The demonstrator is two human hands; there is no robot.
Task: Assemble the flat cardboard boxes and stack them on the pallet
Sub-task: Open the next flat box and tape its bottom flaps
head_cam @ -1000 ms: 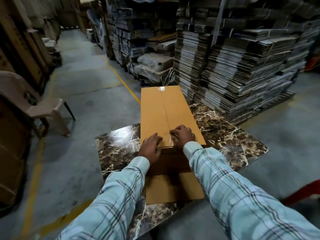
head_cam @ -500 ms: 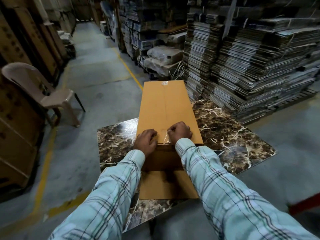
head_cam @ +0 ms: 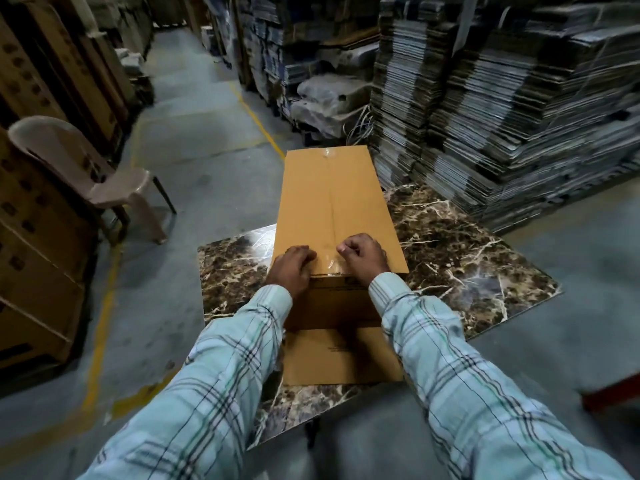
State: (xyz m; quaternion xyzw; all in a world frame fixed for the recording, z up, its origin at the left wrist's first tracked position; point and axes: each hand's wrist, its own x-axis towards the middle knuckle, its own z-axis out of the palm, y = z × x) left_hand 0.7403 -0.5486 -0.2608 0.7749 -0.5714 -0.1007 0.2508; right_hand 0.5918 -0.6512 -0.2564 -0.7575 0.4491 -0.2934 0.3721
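Observation:
A long brown cardboard box (head_cam: 332, 199) stands assembled on a dark marble-patterned table (head_cam: 467, 261), its top flaps meeting at a centre seam. Clear tape (head_cam: 330, 270) runs along that seam and shines at the near edge. My left hand (head_cam: 292, 270) rests with curled fingers on the box top just left of the seam. My right hand (head_cam: 363, 258) sits curled to the right of the seam, knuckles down and thumb tip showing. Neither hand visibly holds anything. A lower flap or flat sheet of cardboard (head_cam: 339, 362) sticks out toward me between my sleeves.
Tall stacks of flat cardboard (head_cam: 502, 116) fill the right and far side on a pallet. A plastic chair (head_cam: 104, 181) stands to the left beside brown cartons (head_cam: 34, 220). A yellow floor line (head_cam: 100, 323) runs along the left. A red object (head_cam: 613, 393) shows at the right edge.
Both hands have stayed at the near end of the seam, spreading slightly apart over the tape. My head has tilted, so the box sits lower in view.

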